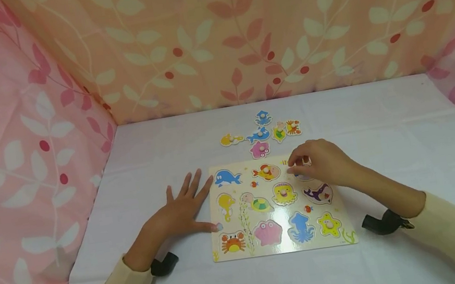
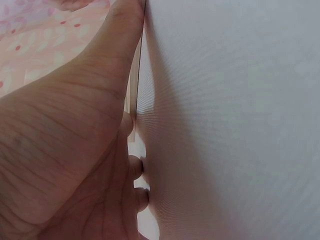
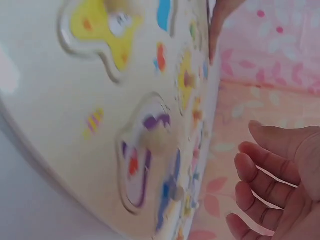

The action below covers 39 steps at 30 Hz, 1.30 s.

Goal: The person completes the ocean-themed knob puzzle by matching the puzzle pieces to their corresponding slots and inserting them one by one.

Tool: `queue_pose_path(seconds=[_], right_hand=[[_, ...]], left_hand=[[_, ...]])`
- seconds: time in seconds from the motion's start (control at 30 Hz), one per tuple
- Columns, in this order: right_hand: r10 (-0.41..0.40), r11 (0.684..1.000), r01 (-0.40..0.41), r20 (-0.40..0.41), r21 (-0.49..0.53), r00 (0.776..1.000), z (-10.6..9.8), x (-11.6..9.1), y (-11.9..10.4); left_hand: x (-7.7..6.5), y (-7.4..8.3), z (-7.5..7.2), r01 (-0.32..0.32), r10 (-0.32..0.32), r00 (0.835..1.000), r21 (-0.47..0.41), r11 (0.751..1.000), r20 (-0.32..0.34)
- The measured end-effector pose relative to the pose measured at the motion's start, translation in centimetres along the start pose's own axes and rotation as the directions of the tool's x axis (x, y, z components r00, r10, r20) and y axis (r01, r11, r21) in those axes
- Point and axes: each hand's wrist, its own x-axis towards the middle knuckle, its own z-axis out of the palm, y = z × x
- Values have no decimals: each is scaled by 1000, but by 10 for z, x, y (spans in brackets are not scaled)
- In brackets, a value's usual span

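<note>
A wooden peg puzzle board point(image 1: 285, 245) printed with sea animals lies flat on the table. My left hand point(image 1: 183, 214) is spread at its left side, thumb on the board's edge and fingers reaching toward its upper left corner. Over the upper right corner hovers my right hand point(image 1: 326, 162), its fingers loosely bent and holding nothing in the right wrist view. Below it sits a blue knobbed piece point(image 3: 167, 197), partly hidden in the head view. Also in the board are a fish piece point(image 1: 266, 172), an octopus piece point(image 1: 284, 194), a purple whale piece point(image 1: 319, 194) and a starfish piece point(image 1: 329, 224).
Behind the board lie loose knobbed pieces: a squid point(image 1: 263, 118), a dolphin point(image 1: 259, 134), a seahorse point(image 1: 231, 139), a turtle point(image 1: 279, 132), a crab point(image 1: 293, 127) and a pink piece point(image 1: 260, 150). Patterned curtains point(image 1: 238, 33) stand around the white table point(image 1: 158, 147).
</note>
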Motion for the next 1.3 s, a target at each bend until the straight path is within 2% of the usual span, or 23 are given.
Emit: queue_pose_path(seconds=[0.17, 0.27, 0.4, 0.53, 0.7, 0.9, 1.13, 1.3], right_hand=[[15, 1000, -15, -62, 6, 998, -18, 9, 12], [37, 998, -33, -83, 46, 996, -26, 18, 20], [102, 988, -89, -108, 123, 989, -34, 33, 37], [157, 979, -134, -147, 155, 976, -38, 52, 60], [183, 975, -159, -151, 155, 971, -37, 74, 80], [211, 970, -191, -130, 149, 969, -31, 92, 91], [284, 957, -275, -98, 97, 954, -23, 98, 95], [289, 957, -284, -113, 58, 951, -18, 99, 97]], left_hand=[[0, 1, 0, -3, 3, 1000, 0, 1000, 6], [-1, 1, -1, -5, 5, 1000, -7, 1000, 3], [-3, 2, -2, -9, 9, 1000, -18, 1000, -1], [-2, 1, -2, -11, 11, 1000, -7, 1000, -5], [-3, 1, -3, -7, 7, 1000, -8, 1000, -2], [-5, 3, -4, -8, 8, 1000, -6, 1000, -5], [-4, 5, -5, -18, 18, 1000, -9, 1000, -13], [-4, 4, -3, -9, 9, 1000, 2, 1000, -13]])
